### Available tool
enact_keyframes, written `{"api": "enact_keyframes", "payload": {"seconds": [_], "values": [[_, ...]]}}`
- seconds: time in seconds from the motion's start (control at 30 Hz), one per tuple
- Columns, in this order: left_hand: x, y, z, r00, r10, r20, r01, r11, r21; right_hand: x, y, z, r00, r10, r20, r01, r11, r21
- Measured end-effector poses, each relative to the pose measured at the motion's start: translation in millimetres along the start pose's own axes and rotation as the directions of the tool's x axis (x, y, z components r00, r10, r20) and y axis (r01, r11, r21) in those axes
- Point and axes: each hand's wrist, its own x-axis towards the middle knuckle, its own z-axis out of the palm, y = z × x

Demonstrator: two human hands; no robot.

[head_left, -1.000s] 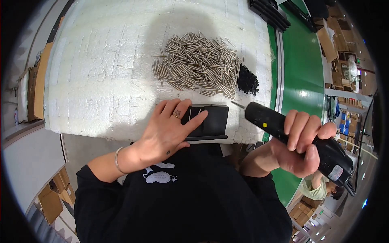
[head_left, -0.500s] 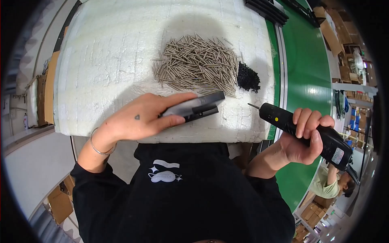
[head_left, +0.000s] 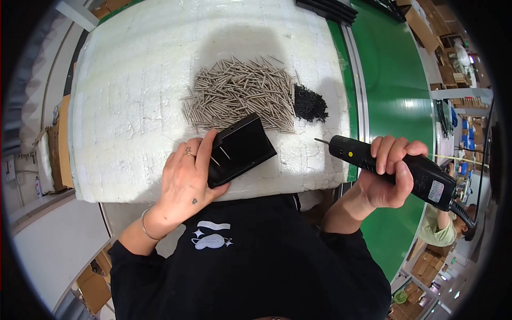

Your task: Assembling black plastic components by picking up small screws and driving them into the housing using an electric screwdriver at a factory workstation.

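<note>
Our left hand (head_left: 185,177), fingers closed, clasps the black case (head_left: 248,146); our right hand (head_left: 388,182) wraps its fingers round the power screwdriver (head_left: 360,151). We'd best steady the case, bit (head_left: 321,141) square.

From here I can't see the left end of the black block (head_left: 246,148), which the left hand (head_left: 186,178) covers, or the middle of the black power tool (head_left: 356,153), lost under the fingers of the right hand (head_left: 392,173). The upper edge cuts off my view of the black stack (head_left: 330,12). The black bits (head_left: 310,105) are too small for me to make out singly, as are the contents of the shelves (head_left: 469,136) on the far right.
</note>
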Motion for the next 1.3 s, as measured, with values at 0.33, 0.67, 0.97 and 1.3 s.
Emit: {"api": "enact_keyframes", "payload": {"seconds": [0.33,0.67,0.97,1.3], "values": [[-34,-128,-66,0.717,-0.644,-0.267,0.633,0.762,-0.137,-8,-12,-21,0.998,0.002,-0.057,-0.008,0.995,-0.101],[146,-92,-74,0.975,0.098,-0.202,-0.121,0.987,-0.107,-8,16,-22,0.952,0.133,-0.277,-0.183,0.969,-0.165],[456,17,16,0.910,0.377,-0.173,-0.402,0.904,-0.146,-42,9,-30,0.959,0.249,-0.137,-0.284,0.819,-0.498],[481,22,36,0.939,0.342,-0.025,-0.343,0.938,-0.050,-39,1,11,0.988,0.140,-0.059,-0.142,0.718,-0.681]]}}
